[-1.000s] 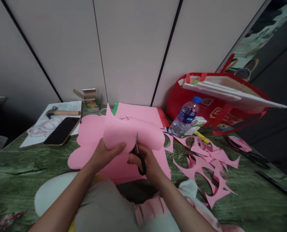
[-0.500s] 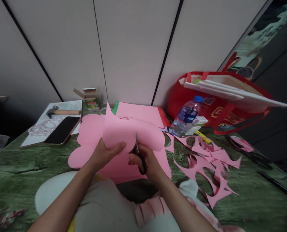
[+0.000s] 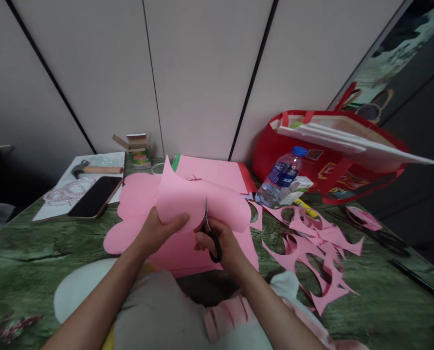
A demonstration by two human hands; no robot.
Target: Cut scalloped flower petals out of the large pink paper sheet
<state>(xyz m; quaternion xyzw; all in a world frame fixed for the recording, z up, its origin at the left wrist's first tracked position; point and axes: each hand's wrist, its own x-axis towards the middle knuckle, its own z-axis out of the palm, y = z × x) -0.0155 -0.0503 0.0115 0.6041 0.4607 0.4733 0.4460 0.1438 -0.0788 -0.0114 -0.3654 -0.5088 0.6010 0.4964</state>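
Note:
My left hand (image 3: pixel 161 230) is closed on the left edge of a pink paper sheet (image 3: pixel 188 199), its thumb lying on top. The sheet curls upward, with a pointed corner standing at its upper left. In my right hand (image 3: pixel 219 243) are black-handled scissors (image 3: pixel 214 247), fingers through the loops. Their blades point away from me and lie at the sheet's near edge, in a cut. Beneath the held sheet is more pink paper (image 3: pixel 217 257). To its left lie pink pieces with scalloped edges (image 3: pixel 136 194).
Pink offcuts (image 3: pixel 312 253) are strewn on the right. Behind them stand a water bottle (image 3: pixel 280 175) and a red bag (image 3: pixel 271 141). A phone (image 3: pixel 96 197), a hammer (image 3: pixel 98 169) and a small box (image 3: pixel 138 150) are at the left. A plush toy (image 3: pixel 158 311) sits between my forearms.
The curled sheet has shifted very slightly, its raised corner a little to the right. Both hands keep nearly the same place and hold.

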